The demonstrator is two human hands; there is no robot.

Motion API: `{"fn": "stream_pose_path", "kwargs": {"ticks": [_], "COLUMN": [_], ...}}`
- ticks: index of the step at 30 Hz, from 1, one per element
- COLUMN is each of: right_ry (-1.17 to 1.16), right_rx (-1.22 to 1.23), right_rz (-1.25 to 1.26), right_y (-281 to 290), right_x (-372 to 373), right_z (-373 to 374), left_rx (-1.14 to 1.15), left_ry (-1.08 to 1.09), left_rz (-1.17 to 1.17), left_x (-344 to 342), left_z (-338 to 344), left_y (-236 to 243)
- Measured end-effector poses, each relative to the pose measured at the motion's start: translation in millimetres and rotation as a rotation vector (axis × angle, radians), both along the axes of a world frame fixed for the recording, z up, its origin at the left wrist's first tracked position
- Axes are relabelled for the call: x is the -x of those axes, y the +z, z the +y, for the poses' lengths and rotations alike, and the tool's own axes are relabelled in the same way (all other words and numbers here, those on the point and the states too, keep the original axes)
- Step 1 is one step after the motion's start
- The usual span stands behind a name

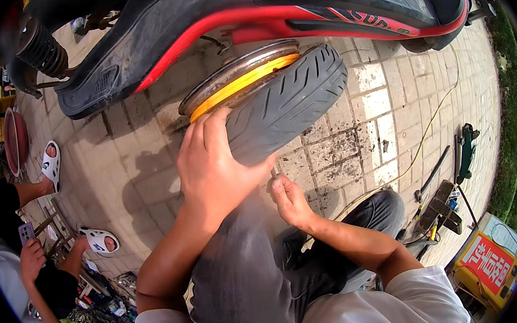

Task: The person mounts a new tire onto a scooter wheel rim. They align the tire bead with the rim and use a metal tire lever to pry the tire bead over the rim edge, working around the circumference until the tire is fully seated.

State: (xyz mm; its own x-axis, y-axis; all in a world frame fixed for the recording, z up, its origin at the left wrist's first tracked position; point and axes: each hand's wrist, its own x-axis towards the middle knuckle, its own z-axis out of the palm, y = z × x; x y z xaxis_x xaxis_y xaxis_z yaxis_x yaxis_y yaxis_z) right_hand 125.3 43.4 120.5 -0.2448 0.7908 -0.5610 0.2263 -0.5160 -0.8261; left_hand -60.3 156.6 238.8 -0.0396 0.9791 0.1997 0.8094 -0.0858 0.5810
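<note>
your left hand [210,166] spread flat, fingers open, pressing the black treaded rubber tyre [287,103] on its yellow wheel rim [236,84] under the red and black scooter body [270,13], your right hand [287,197] pinched closed on a thin metal tool [274,173] just below the tyre, over grey paving bricks [355,141]

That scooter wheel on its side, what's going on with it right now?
A person presses the left hand on the grey rubber tyre, which sits partly off the yellow metal wheel rim of a red and black scooter lying on paving. The right hand grips a thin metal tool at the tyre's lower edge. Another person sits at left, holding a phone.
</note>
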Motion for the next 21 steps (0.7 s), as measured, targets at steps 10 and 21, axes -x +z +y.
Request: {"fn": "stream_pose_path", "kwargs": {"ticks": [10, 21], "right_ry": [-0.198, 0.013], "right_rx": [0.017, 0.027], "right_rz": [0.012, -0.094], "right_y": [-23.8, 29.4], "right_x": [29.4, 23.6], "right_z": [-1.3, 13.9], "left_rx": [-0.021, -0.039], "left_ry": [-0.003, 0.133], "left_rz": [0.017, -0.028], "left_x": [-8.4, 8.5], "left_z": [-10.1, -10.2], "left_y": [-1.3, -4.2]}}
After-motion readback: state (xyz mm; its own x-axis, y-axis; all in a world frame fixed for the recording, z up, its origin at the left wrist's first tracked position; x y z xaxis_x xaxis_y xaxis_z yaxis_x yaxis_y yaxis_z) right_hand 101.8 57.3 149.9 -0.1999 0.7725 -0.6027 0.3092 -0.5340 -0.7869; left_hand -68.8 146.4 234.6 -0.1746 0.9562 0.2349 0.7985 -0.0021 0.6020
